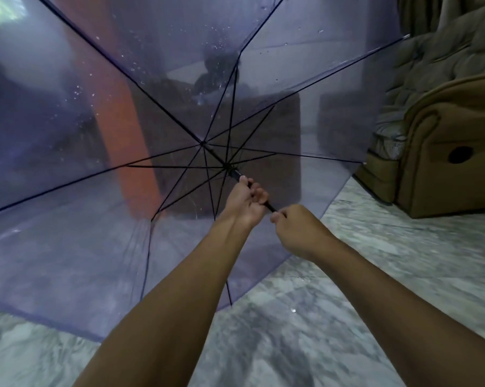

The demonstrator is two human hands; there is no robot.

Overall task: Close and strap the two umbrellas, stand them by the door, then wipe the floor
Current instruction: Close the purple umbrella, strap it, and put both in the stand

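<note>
Right hand [297,233]: nearest item; fingers curled round the lower end of the black shaft [271,208], holding it. The handle itself is hidden inside the fist.
Left hand [247,202]: just ahead of the right; fingers wrapped round the same shaft, thumb reaching up toward the runner [228,167].
Umbrella [68,135]: translucent violet canopy, fully spread, ribs and stretchers taut, held out in front of the person and tilted, its lower edge near the floor. Water droplets show on the panels.
Marble floor [375,275]: grey-veined; one bright wet spot [293,310] lies below the canopy edge.
Brown upholstered armchair [445,149]: to the right, well apart from the hands.
Orange upright [118,107]: seen blurred through the canopy; whether it is a door or a post cannot be told.
Second umbrella: not in view.

Step in hand, by judgement: closing the first umbrella, not yet collapsed. Next move likely calls for the left hand to release the runner's catch and draw it down the shaft while the right hand steadies; strapping follows.
</note>
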